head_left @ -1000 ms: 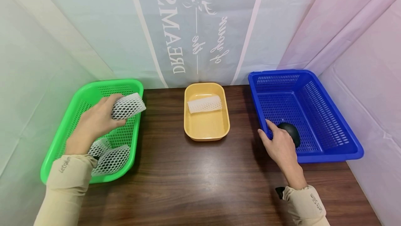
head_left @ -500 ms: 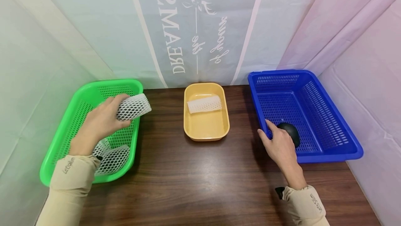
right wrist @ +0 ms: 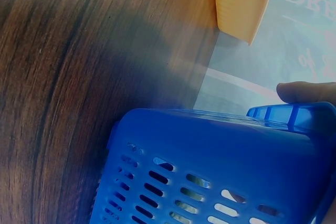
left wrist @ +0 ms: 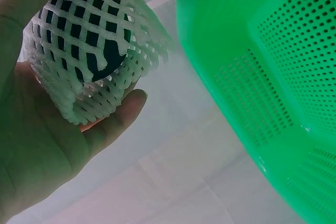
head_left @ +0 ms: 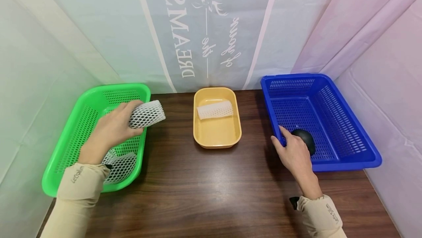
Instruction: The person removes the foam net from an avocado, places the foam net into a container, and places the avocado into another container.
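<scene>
My left hand [head_left: 113, 130] grips a white foam net sleeve [head_left: 147, 114] with a dark, rounded object inside, over the right rim of the green basket [head_left: 67, 128]. In the left wrist view, that dark rounded object [left wrist: 111, 59] shows through the mesh, and the thumb and fingers curl round the sleeve. My right hand [head_left: 294, 153] holds the near left rim of the blue basket [head_left: 354, 121], thumb outside it. Beside that hand, inside the basket, lies a dark green, smooth rounded object [head_left: 306, 141], partly hidden by the fingers.
Between the baskets stands a yellow tray [head_left: 217, 135] holding a flattened white foam net sleeve [head_left: 215, 110]. More net-covered objects [head_left: 122, 168] lie in the green basket's near end. A printed cloth [head_left: 211, 29] hangs behind the wooden table [head_left: 211, 194].
My left hand has moved right with the netted object, from above the green basket to past its right rim. The right hand has stayed at the blue basket.
</scene>
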Demonstrator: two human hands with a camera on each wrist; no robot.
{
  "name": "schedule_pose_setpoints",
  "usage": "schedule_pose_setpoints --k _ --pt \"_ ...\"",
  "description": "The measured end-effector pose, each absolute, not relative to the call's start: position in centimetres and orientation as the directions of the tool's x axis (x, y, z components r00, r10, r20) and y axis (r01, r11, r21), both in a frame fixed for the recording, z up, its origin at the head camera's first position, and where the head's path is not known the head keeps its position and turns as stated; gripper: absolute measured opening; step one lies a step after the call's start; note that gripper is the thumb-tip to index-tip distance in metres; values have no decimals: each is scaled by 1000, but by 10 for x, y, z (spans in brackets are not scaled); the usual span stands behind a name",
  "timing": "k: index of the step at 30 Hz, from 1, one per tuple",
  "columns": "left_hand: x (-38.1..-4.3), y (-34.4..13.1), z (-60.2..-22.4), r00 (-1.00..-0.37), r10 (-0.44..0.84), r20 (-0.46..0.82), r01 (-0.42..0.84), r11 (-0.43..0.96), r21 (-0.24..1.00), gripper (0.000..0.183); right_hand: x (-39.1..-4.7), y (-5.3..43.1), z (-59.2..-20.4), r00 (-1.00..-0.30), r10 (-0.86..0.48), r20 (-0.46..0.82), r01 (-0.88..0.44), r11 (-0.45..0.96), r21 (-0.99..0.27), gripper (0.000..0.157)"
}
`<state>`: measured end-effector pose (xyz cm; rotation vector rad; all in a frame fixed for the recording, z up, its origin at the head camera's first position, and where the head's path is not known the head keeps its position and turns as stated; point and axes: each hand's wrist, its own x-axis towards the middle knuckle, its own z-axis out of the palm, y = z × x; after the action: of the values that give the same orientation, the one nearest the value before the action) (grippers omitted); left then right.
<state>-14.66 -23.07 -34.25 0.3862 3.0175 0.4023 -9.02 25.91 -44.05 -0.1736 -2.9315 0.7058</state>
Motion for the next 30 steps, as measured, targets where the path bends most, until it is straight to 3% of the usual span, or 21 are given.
schedule_pose_setpoints --k 30 --pt "-142 -210 -342 -942 333 -50 311 916 253 85 -91 258 -440 -985 144 95 85 885 -458 56"
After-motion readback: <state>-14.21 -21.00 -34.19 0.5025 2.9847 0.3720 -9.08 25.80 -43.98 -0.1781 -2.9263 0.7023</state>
